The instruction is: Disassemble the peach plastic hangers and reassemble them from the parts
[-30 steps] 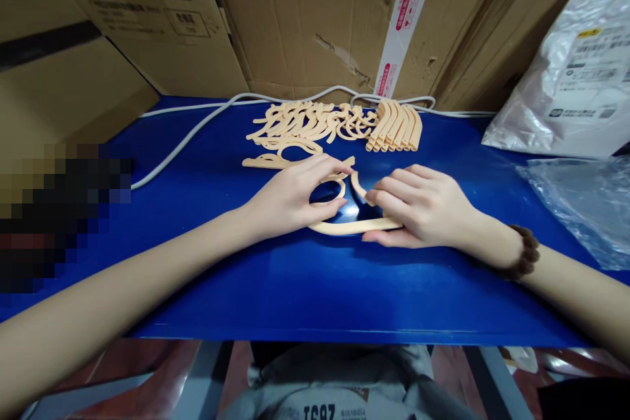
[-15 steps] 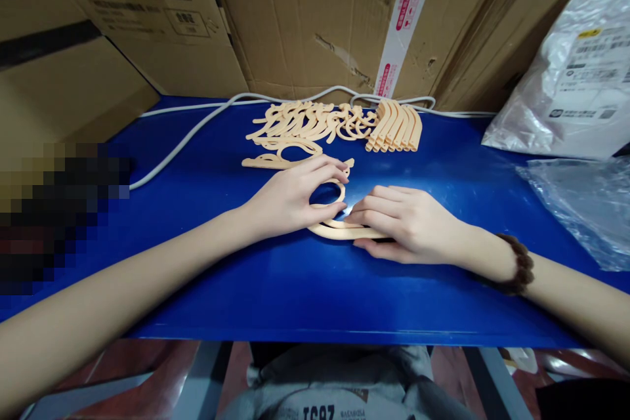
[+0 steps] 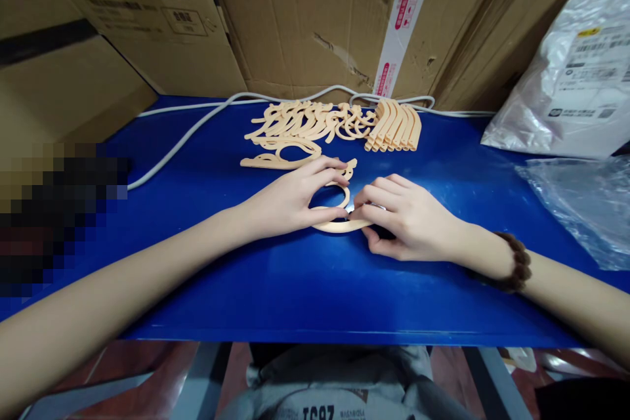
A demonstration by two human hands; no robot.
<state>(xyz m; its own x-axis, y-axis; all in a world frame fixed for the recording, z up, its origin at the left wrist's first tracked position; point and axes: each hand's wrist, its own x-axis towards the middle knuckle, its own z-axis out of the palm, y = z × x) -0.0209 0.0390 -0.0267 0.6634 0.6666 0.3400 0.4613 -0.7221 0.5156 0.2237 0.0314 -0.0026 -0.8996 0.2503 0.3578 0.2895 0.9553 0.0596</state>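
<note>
A beige plastic folding clothes hanger (image 3: 339, 227) lies low over the blue table between my hands. My left hand (image 3: 290, 200) is closed around its left part, with the thumb near the front bar and the fingers over the top end. From the other side, my right hand (image 3: 413, 216) pinches the front bar with thumb and fingertips. The curved inner part of the hanger shows between the hands. My right fingers cover the bar's right end. Just behind my left hand lie similar beige hangers (image 3: 260, 163).
Several loose beige hooks (image 3: 352, 123) and a stack of curved hanger arms (image 3: 396, 128) lie at the back. A white cable (image 3: 182, 144) runs behind them. Cardboard boxes (image 3: 305, 13) wall off the rear; plastic-wrapped packages (image 3: 566, 85) stand at right. The table's front edge (image 3: 315, 336) is near.
My right fingers have bent more and moved slightly up and right. Two bars showed side by side at the front before; one shows now. My left hand has barely moved.
</note>
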